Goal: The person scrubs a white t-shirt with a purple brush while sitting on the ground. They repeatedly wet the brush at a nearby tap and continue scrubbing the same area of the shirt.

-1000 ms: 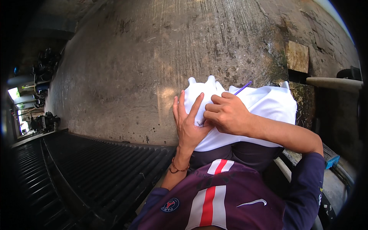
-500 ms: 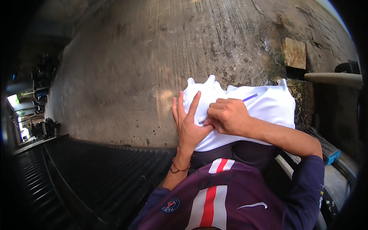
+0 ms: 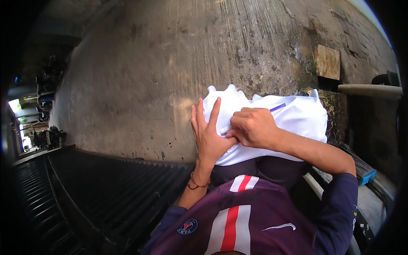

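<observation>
White cloth point(image 3: 299, 123) lies spread over my lap, its far edge bunched into small folds. My left hand point(image 3: 209, 136) rests flat on its left part, fingers spread. In my right hand point(image 3: 255, 128) is a toothbrush point(image 3: 278, 107); the purple handle sticks out behind my knuckles. Its white bristles point(image 3: 225, 130) touch the cloth between my two hands. My right fingertips are close to my left thumb, and the middle of the brush is hidden by my fingers.
A rough concrete floor point(image 3: 170, 85) stretches ahead. Black ribbed panelling point(image 3: 119, 187) runs along the left. At the right are a broom with a blue part point(image 3: 367, 176), a square slab point(image 3: 327, 62) and a pale bar point(image 3: 369, 89). Motorbikes point(image 3: 49, 138) stand far left.
Almost nothing differs. My right hand and the toothbrush have shifted very slightly, and my left fingers have moved a little toward the far left. The cloth stays in place.
</observation>
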Motion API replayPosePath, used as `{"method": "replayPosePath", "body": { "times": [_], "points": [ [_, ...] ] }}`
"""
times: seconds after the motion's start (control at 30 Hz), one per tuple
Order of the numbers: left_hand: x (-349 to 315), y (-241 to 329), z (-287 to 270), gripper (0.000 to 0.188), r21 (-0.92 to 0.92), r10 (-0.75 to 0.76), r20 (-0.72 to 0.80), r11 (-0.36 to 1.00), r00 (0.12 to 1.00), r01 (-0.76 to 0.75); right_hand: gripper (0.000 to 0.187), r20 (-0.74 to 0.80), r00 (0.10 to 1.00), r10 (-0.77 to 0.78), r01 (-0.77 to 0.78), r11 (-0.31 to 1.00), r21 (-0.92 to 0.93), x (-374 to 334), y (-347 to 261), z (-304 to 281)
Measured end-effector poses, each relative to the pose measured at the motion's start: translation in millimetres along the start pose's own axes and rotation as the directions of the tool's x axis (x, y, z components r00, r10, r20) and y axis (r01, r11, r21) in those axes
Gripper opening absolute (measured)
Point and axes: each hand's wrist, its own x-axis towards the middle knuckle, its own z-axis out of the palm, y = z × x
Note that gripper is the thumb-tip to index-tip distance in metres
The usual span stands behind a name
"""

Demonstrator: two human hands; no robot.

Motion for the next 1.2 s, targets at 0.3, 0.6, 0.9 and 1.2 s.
{"method": "replayPosePath", "body": {
  "times": [0.3, 0.6, 0.9, 1.2],
  "points": [
    [4, 8, -4, 0.121, -0.068, 0.004, 0.009, 0.998, 1.000, -0.003, 0.033, -0.111, 0.914, 0.391, -0.389, 0.920, 0.035, 43, 42, -76],
    [15, -18, -14, 0.097, -0.145, 0.125, 0.049, 0.983, 0.991, -0.117, 0.044, -0.043, 0.989, -0.138, 0.132, 0.984, -0.120, 20, 20, -32],
    [17, -18, -15, 0.106, -0.190, 0.104, 0.080, 0.978, 0.991, -0.087, 0.039, -0.116, 0.986, -0.123, 0.093, 0.967, -0.235, 8, 12, -13],
    [20, -20, -15, 0.109, -0.191, 0.095, 0.094, 0.979, 0.991, -0.076, 0.034, -0.189, 0.981, 0.046, -0.085, 0.976, -0.202, 15, 21, -8]
  ]
}}
